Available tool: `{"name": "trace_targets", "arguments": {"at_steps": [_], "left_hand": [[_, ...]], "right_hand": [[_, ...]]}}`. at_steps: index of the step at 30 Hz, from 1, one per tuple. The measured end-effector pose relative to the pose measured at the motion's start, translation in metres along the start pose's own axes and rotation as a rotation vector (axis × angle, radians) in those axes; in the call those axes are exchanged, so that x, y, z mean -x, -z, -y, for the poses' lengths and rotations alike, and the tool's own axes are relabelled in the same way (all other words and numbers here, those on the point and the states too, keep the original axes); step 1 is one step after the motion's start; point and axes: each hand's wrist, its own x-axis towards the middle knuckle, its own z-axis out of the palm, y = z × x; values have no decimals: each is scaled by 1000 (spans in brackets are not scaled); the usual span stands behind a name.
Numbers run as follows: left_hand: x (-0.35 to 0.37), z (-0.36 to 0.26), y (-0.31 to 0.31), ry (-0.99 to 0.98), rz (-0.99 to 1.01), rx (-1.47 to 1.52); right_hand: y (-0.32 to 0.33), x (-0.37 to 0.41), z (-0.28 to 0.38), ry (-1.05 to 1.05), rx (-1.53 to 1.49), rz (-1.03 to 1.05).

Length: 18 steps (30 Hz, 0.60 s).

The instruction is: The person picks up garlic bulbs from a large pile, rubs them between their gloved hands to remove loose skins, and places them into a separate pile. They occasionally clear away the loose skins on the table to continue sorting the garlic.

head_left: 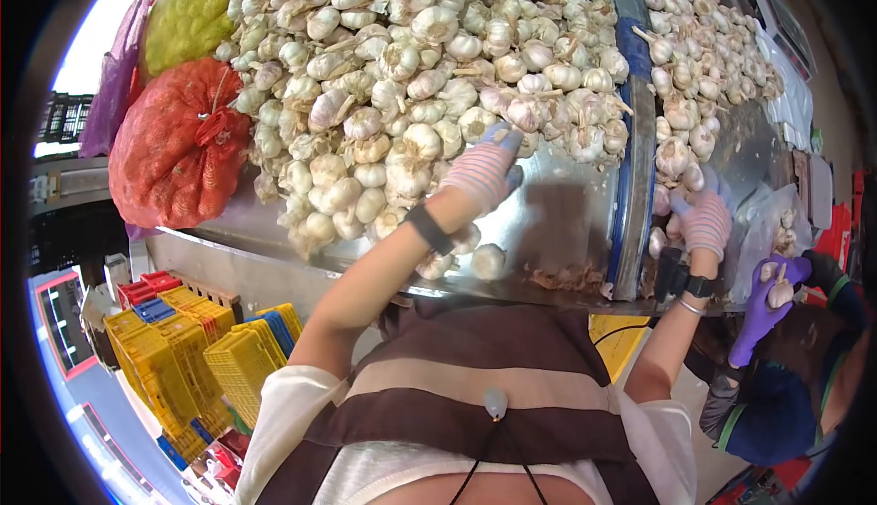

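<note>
A large heap of garlic bulbs covers the steel table. My left hand, in a striped glove with grey-blue fingertips, reaches to the heap's near edge. Its thumb and fingers are apart, and the fingertips are close to the bulbs there. Across the blue-edged divider, my right hand wears a matching glove. Its thumb and fingers close around a garlic bulb at the front of the smaller heap. Two loose bulbs, one of them a garlic bulb, lie below my left hand.
A red mesh sack and a yellow-green one stand at the left. Yellow crates are stacked below. At right, a co-worker's purple-gloved hand holds garlic near a clear plastic bag. Loose skins lie along the front edge.
</note>
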Motion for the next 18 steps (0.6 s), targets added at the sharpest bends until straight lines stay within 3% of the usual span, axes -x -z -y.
{"name": "trace_targets", "arguments": {"at_steps": [1,3,4,7,9,11,13,14,18], "left_hand": [[-8,-8,-3,59,90,-13],[-16,-8,-19,79,65,-109],[-17,-8,-25,56,93,-130],[-19,-25,-21,9,125,-173],[-26,-37,-14,142,639,-316],[-12,-32,-17,117,588,-348],[11,-30,0,159,418,-70],[21,-18,-1,88,372,31],[46,11,22,214,259,367]], "right_hand": [[-5,-2,11,144,-111,-117],[-24,-6,49,457,-445,-275],[-20,1,80,393,-608,-27],[-48,1,142,641,-541,-15],[-54,1,178,682,-538,-46],[-50,-5,202,678,-170,255],[-53,-8,210,693,-80,314],[-57,-9,211,702,7,373],[-96,0,182,865,-353,214]]}}
